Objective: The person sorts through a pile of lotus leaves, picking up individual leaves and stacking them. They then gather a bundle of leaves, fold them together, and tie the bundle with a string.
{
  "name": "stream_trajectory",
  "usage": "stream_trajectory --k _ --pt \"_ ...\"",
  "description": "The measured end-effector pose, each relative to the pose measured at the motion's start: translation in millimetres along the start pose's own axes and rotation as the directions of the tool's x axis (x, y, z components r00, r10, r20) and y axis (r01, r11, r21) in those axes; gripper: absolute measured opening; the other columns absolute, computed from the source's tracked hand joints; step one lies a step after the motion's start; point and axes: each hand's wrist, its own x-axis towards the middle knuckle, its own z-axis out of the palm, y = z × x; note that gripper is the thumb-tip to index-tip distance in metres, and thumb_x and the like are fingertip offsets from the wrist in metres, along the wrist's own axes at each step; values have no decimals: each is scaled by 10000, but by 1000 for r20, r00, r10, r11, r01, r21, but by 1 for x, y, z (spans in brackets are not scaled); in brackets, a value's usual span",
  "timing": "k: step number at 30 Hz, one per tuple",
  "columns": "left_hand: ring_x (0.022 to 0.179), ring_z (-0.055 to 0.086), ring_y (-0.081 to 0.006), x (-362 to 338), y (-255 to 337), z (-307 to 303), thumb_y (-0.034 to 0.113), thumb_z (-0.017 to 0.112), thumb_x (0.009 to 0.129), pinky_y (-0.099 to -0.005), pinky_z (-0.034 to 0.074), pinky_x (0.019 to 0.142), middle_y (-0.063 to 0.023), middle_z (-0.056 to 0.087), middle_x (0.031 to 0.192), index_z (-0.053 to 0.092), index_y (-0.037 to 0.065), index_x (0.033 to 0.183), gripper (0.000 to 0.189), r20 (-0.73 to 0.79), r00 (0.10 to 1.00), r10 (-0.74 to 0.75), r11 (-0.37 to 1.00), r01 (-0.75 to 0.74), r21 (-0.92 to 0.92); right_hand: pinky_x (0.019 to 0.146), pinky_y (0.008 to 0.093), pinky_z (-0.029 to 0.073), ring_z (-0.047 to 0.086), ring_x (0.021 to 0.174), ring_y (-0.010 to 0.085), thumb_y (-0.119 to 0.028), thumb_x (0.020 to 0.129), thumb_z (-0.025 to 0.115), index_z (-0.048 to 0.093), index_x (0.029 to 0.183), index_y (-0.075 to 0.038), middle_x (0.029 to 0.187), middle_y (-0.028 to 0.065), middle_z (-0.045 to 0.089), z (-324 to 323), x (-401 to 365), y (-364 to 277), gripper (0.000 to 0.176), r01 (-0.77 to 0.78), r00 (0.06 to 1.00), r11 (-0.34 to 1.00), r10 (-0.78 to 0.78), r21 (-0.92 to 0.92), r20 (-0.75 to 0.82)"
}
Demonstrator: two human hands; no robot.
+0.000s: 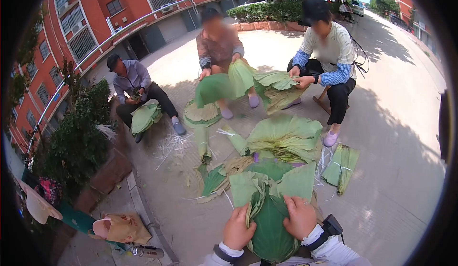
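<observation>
A large green lotus leaf (pixel 272 228) lies at the bottom centre, its upper edges folded and creased. My left hand (pixel 238 229) grips its left edge, thumb over the crumpled fold. On the opposite edge, my right hand (pixel 299 217) pinches the leaf between thumb and curled fingers. Just beyond my hands, a big pile of dried lotus leaves (pixel 286 135) rests on the ground. A rolled leaf bundle (pixel 340 168) tied with white string lies to the right. Another greener folded leaf (pixel 213 180) sits left of the pile.
Three people sit ahead, handling leaves: one in grey (pixel 136 82), one in brown (pixel 218 46), one in a pale top (pixel 334 51). White strings (pixel 172 147) are scattered on the pavement. A paper bag (pixel 126 228) and a metal flask (pixel 147 251) stand lower left, near a curb (pixel 143 206).
</observation>
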Motion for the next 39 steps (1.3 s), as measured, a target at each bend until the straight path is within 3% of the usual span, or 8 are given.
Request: stream_trajectory --k 3,6,9,12,21,24,33,39 --pt "1012 602 -413 1 2 1 127 637 775 -447 509 864 -189 569 1175 510 52 1336 579 -18 1000 -14 1000 14 8 673 458 509 618 835 344 -62 686 624 571 1267 -60 949 144 615 6 -1 2 584 -41 999 998 41 44 11" --pt "996 604 -415 3 -10 7 126 636 777 -451 510 857 -187 567 1163 523 57 1311 550 18 1000 14 997 -13 -70 781 452 509 616 863 384 -38 666 629 583 1224 -55 942 165 647 8 0 5 560 -90 995 995 87 53 54" --pt "987 610 -406 2 -7 6 117 639 783 -448 512 846 -180 574 1145 536 65 1294 524 3 1000 21 1000 -21 -16 783 462 509 625 886 387 -34 683 614 581 1228 -67 928 192 659 7 0 9 547 -91 996 980 90 177 15" --pt "986 613 -399 3 -2 4 131 658 800 -443 513 845 -180 577 1142 543 66 1292 509 -21 1000 20 1000 -20 4 679 476 497 631 790 370 -33 719 579 589 1223 -85 848 166 652 3 0 13 506 -77 996 976 82 205 -19" --pt "1006 608 -395 -1 -9 10 152 679 842 -433 505 867 -190 593 1137 565 50 1273 457 -46 999 -1 1000 0 -24 756 465 520 649 857 400 -40 728 591 567 1271 -68 957 212 668 -3 -7 13 544 -180 979 924 201 337 -29" --pt "1009 594 -410 1 -4 11 123 678 833 -435 491 881 -208 596 1106 582 25 1226 417 -79 997 -8 999 4 -49 761 463 521 646 850 406 -58 732 605 567 1282 -70 961 221 663 -7 -8 13 552 -71 983 917 131 392 -130" --pt "993 591 -420 4 -2 10 101 653 831 -440 494 865 -211 601 1074 589 26 1203 385 -71 997 3 999 -6 -39 738 438 522 643 833 362 -59 764 595 581 1288 -95 941 183 655 -1 -7 15 526 127 988 934 -148 335 40" --pt "988 593 -417 2 -4 11 89 634 821 -443 498 854 -204 598 1077 589 32 1199 385 -88 996 -12 1000 10 -23 776 431 526 646 867 363 -57 754 626 606 1264 -90 954 184 656 -16 -4 3 511 -10 995 889 -36 457 91"
